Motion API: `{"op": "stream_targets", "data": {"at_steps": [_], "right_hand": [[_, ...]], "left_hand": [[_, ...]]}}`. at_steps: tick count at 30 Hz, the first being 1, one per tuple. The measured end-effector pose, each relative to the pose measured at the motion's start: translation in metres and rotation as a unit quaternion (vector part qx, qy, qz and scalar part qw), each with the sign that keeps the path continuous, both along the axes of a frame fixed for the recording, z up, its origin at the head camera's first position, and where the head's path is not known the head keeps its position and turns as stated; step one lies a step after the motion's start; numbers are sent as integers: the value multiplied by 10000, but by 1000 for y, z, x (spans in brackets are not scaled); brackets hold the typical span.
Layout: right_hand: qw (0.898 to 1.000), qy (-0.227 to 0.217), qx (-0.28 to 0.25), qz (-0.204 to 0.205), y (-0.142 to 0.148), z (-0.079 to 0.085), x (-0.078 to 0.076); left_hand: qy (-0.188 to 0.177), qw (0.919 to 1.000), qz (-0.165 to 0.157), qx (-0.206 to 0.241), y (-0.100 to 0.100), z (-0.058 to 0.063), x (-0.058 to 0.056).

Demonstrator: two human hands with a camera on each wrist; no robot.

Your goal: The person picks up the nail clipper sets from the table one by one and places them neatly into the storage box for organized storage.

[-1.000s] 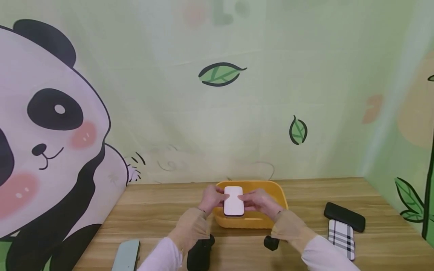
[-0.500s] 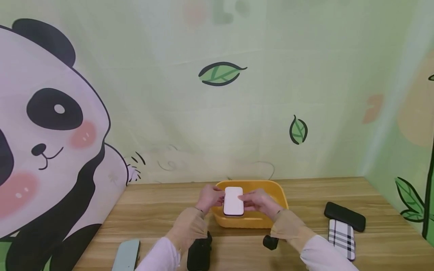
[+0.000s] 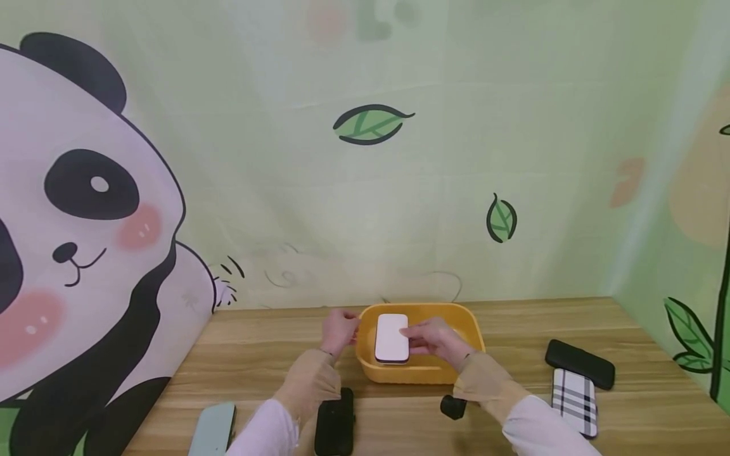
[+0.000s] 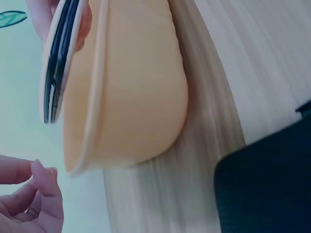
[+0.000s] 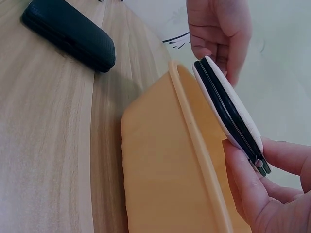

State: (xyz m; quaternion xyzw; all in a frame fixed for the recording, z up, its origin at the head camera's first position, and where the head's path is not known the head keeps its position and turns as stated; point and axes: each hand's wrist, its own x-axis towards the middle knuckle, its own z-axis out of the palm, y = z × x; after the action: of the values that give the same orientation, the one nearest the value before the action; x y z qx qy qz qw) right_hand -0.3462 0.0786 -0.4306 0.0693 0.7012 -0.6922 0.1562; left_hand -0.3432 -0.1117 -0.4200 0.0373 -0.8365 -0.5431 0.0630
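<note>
One white zip case [image 3: 391, 337] over yellow basket [image 3: 419, 375], right edge pinched by right hand [image 3: 440, 340]; left hand [image 3: 339, 330] apart at left, loosely curled; likely a one-handed holding step, next move wanting steady grip.

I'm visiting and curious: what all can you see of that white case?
The white case is slim with rounded corners, smooth-looking pale faces, and a black edge carrying a zip and small shiny pull. It looks closed. A broad face toward the head camera, it is pinched in the right hand's grip above the orange tub.
</note>
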Motion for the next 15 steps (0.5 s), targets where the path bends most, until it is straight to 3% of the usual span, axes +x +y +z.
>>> {"op": "stream_targets", "data": {"at_steps": [6,15], "right_hand": [[10000,-7,53,-49,1,-2,-1],[9999,31,86,-83,2,-5,-2]], "left_hand": [[329,9918,207,-1214,-7,-3,-1],[36,9902,207,-1379,-6,-5,-1]]}}
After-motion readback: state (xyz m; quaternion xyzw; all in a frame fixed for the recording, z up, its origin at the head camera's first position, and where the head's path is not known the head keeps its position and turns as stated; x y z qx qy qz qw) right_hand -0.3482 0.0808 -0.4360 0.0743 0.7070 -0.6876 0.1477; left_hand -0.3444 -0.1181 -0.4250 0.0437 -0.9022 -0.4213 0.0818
